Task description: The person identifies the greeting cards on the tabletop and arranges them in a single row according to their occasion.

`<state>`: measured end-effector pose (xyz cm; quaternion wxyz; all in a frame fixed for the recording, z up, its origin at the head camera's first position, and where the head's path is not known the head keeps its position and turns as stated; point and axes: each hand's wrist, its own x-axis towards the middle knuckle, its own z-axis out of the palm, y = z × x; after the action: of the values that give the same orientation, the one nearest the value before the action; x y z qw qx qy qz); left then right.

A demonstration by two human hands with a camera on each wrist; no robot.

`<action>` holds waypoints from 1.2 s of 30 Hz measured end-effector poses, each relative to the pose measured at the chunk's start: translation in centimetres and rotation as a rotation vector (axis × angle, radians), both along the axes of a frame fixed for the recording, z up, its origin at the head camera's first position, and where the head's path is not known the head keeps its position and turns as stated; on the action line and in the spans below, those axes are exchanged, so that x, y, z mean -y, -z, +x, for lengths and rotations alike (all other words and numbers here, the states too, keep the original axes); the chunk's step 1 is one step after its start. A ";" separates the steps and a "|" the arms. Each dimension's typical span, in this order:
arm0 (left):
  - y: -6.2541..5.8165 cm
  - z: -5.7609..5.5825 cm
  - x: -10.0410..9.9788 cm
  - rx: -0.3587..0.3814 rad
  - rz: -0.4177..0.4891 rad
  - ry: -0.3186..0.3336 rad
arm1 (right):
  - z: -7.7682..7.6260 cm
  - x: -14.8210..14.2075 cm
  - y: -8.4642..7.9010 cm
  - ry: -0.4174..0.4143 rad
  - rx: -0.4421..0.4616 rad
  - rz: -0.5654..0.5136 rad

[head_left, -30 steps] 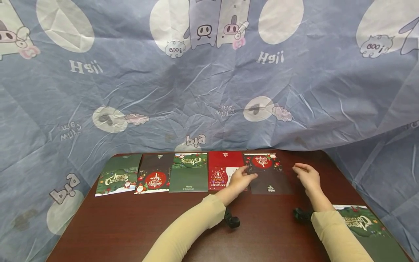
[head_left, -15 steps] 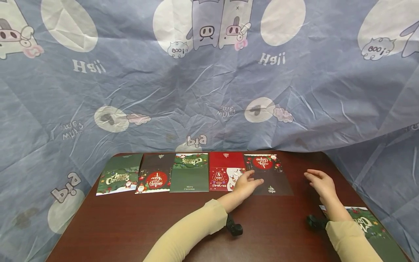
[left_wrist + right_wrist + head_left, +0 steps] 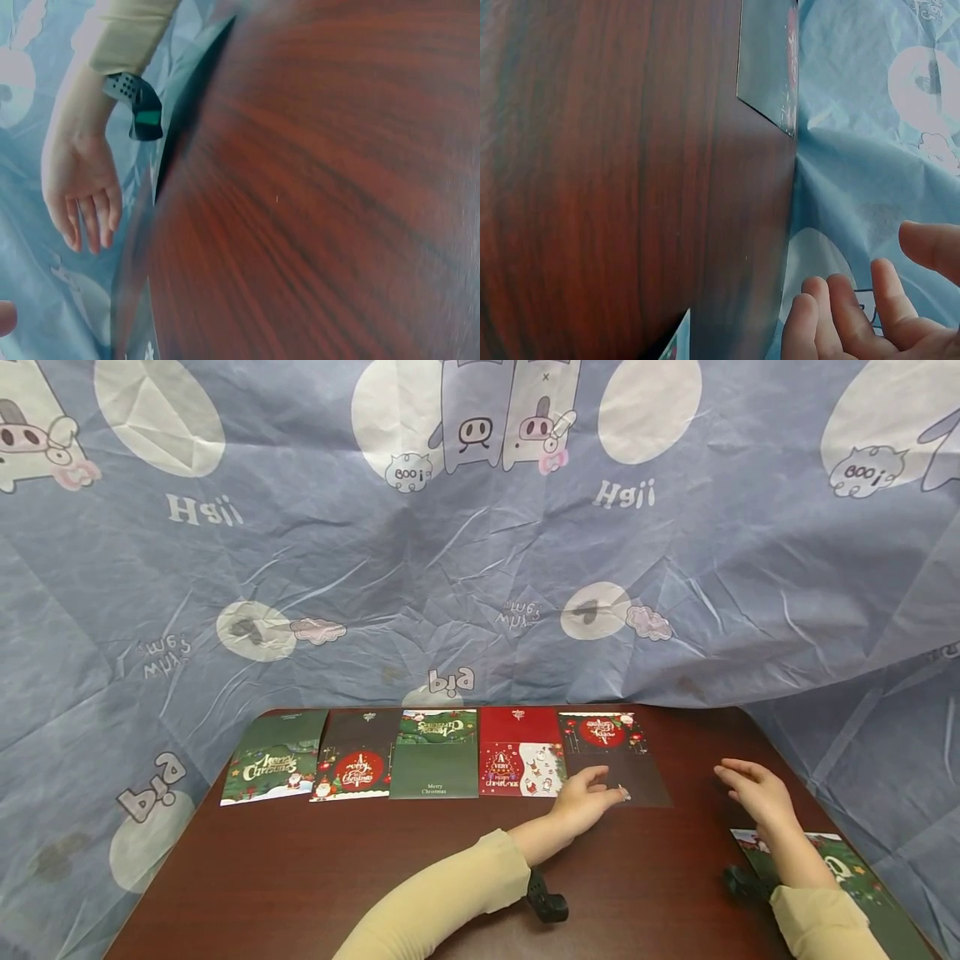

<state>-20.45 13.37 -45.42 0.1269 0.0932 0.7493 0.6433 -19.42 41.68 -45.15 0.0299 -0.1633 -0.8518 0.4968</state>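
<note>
My left hand [image 3: 585, 800] is over the lower left part of a dark grey Christmas card [image 3: 637, 777], its fingers loosely bent with nothing between them. This card lies unfolded, its red-circle picture half at the back. To the right, my right hand [image 3: 759, 793] hovers over the table with relaxed fingers and holds nothing. Beneath the right forearm lies an unfolded green Christmas card [image 3: 885, 897], partly hidden by the arm. In the right wrist view the fingers [image 3: 889, 300] spread apart, with the dark card [image 3: 769, 60] farther off. The left wrist view catches the right hand [image 3: 81, 176], palm showing.
Left of the dark card, a row of unfolded cards runs along the back: a red one [image 3: 517, 768], a green one [image 3: 435, 772], a dark one [image 3: 356, 768] and another green one [image 3: 270, 768]. A blue patterned cloth [image 3: 465, 585] hangs behind the brown table [image 3: 337, 877].
My left hand has moved right and nearer, from the red card's edge onto the dark card, uncovering the red card. My right hand has drawn right and nearer, away from the dark card.
</note>
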 end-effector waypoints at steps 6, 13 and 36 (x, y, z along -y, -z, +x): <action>0.1 1.3 -0.8 0.022 0.048 0.013 | 1.3 -0.4 -0.3 -0.016 0.016 0.044; 1.1 2.8 -2.0 0.043 0.095 0.032 | 2.6 -2.3 0.0 -0.114 0.104 0.086; 2.6 6.5 -4.6 0.133 0.159 0.074 | 8.0 -5.0 -0.9 -0.117 0.177 0.116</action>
<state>-13.96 17.98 -48.02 0.1922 0.0878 0.6818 0.7004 -11.42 46.67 -44.20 -0.0651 -0.1544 -0.8865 0.4314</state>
